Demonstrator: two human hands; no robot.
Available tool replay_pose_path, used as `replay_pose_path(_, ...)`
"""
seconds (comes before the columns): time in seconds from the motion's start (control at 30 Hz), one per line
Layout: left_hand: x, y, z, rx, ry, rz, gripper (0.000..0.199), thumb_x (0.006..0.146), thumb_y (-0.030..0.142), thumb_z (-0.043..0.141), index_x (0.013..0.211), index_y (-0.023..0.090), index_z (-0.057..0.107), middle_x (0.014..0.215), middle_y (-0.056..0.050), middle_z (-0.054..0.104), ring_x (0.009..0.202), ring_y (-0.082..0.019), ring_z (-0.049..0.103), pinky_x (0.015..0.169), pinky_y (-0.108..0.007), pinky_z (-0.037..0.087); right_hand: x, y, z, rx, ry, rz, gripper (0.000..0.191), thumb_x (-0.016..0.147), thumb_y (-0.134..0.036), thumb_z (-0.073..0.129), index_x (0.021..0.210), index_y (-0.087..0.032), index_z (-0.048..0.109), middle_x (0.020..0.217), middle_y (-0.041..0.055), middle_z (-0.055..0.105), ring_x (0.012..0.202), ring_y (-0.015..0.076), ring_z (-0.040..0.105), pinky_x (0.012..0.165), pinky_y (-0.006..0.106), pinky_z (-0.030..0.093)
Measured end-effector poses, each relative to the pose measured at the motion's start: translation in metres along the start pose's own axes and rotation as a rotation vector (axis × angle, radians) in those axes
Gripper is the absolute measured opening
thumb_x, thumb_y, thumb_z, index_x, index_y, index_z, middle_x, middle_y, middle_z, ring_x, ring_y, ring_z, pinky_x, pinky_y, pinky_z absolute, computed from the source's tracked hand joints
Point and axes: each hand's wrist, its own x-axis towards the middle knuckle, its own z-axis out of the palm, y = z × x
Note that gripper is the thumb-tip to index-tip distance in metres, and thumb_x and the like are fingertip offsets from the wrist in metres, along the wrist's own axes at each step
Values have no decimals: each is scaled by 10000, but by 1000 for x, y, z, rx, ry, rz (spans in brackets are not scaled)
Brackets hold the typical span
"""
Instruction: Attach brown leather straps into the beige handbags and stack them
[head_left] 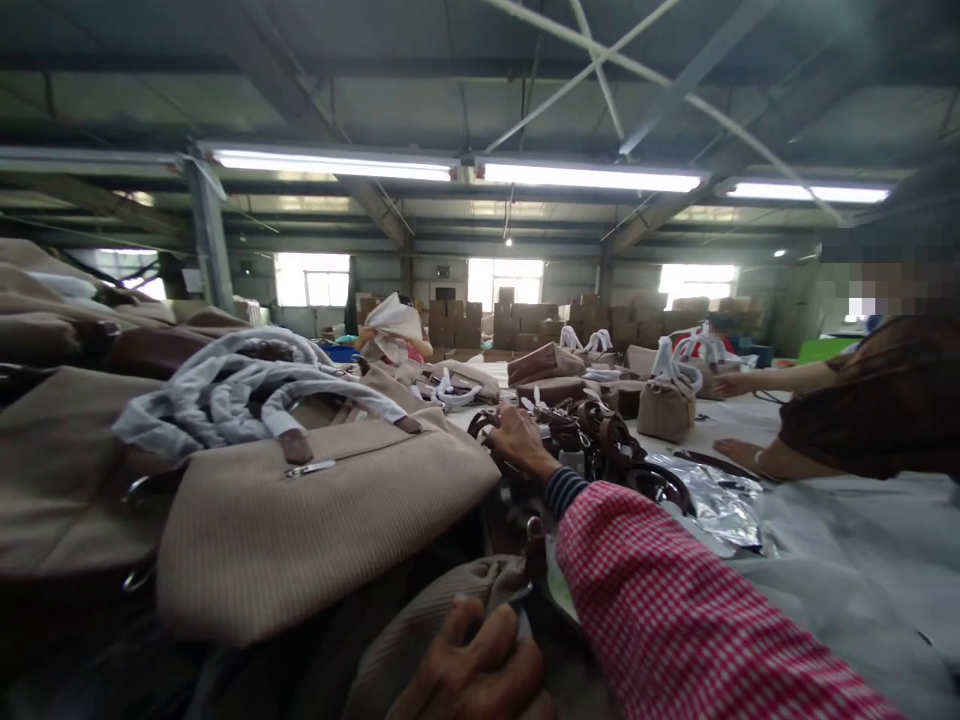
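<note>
My right hand [521,440], at the end of a red checked sleeve, reaches to a pile of dark brown straps [600,435] and has its fingers closed on one of them. Low in the view, my left hand [480,665] is curled on a ribbed taupe bag [427,610]. A brown strap end with a metal ring [535,540] stands at that bag's top, just above my left hand. To the left lies a larger ribbed beige bag [322,520] with a small zip pull and handles wrapped in white film [225,395].
More beige bags [60,430] are heaped at the far left. Across the table stand a small bag [666,405] and other bags [551,370]. Clear plastic [720,500] and whitish sheets [847,570] lie at the right. Another person's arms [795,450] rest and reach there.
</note>
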Motion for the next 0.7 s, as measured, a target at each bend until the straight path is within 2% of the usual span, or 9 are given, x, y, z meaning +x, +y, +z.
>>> replay_pose_path(0.07, 7, 0, -9, -22, 3, 1, 284, 928, 218, 714, 759, 208, 486, 740, -3, 548, 727, -191, 476, 635, -381, 321, -11, 16, -28, 32, 74, 2, 342, 907, -256, 517, 1211, -137, 620, 1218, 192, 689, 1136, 312, 611, 897, 359, 417)
replay_pose_path(0.13, 8, 2, -15, -56, -25, -15, 281, 926, 221, 720, 759, 206, 495, 753, -3, 570, 763, -197, 502, 671, -382, 366, -30, 34, -60, 76, 101, 5, 283, 876, -259, 517, 1094, -142, 654, 1095, 151, 702, 1032, 280, 608, 842, 343, 412)
replay_pose_path(0.23, -5, 8, -24, -93, -99, -55, 43, 956, 246, 660, 958, 228, 621, 1006, -28, 677, 996, -239, 563, 868, -405, 480, -76, 59, -97, 164, 59, 26, 139, 754, -238, 566, 832, -157, 646, 821, 66, 654, 820, 212, 569, 701, 303, 387)
replay_pose_path(0.3, -14, 13, -32, -114, -83, -94, 348, 957, 178, 565, 1299, 235, 590, 1331, -61, 639, 1271, -272, 494, 1109, -471, 441, -115, 73, -111, 241, -2, 54, 81, 697, -240, 574, 726, -169, 598, 721, 28, 595, 723, 173, 526, 618, 279, 360)
replay_pose_path(0.37, -15, 16, -42, -169, -71, -116, 533, 881, 69, 517, 1391, 225, 529, 1400, -68, 602, 1353, -275, 436, 1214, -530, 352, -150, 84, -120, 323, -82, 85, 90, 682, -263, 571, 709, -178, 566, 668, -3, 548, 630, 137, 476, 549, 259, 330)
replay_pose_path(0.43, -5, 18, -51, -252, -162, -147, 487, 797, 16, 528, 1233, 221, 598, 1276, -56, 642, 1255, -269, 482, 1206, -541, 344, -177, 94, -126, 392, -165, 117, 122, 698, -302, 566, 735, -187, 550, 623, -34, 499, 539, 109, 404, 490, 247, 289)
replay_pose_path(0.53, 17, 18, -62, -340, -361, -207, 297, 752, -1, 555, 950, 211, 620, 1083, -39, 655, 1051, -250, 507, 1094, -496, 390, -196, 114, -134, 438, -241, 151, 172, 747, -364, 558, 778, -197, 535, 595, -59, 448, 474, 91, 320, 447, 245, 232)
replay_pose_path(0.6, 28, 17, -66, -350, -414, -214, 247, 764, -2, 552, 887, 202, 614, 1031, -44, 650, 988, -245, 495, 1003, -464, 398, -197, 129, -137, 428, -262, 144, 184, 766, -375, 567, 779, -193, 542, 592, -62, 437, 477, 91, 312, 453, 249, 230)
replay_pose_path(0.7, 33, 16, -67, -338, -418, -189, 189, 788, 28, 564, 858, 198, 609, 991, -55, 644, 951, -250, 481, 916, -445, 377, -192, 150, -135, 358, -259, 94, 185, 769, -348, 628, 775, -163, 617, 632, -26, 518, 557, 116, 419, 532, 257, 325)
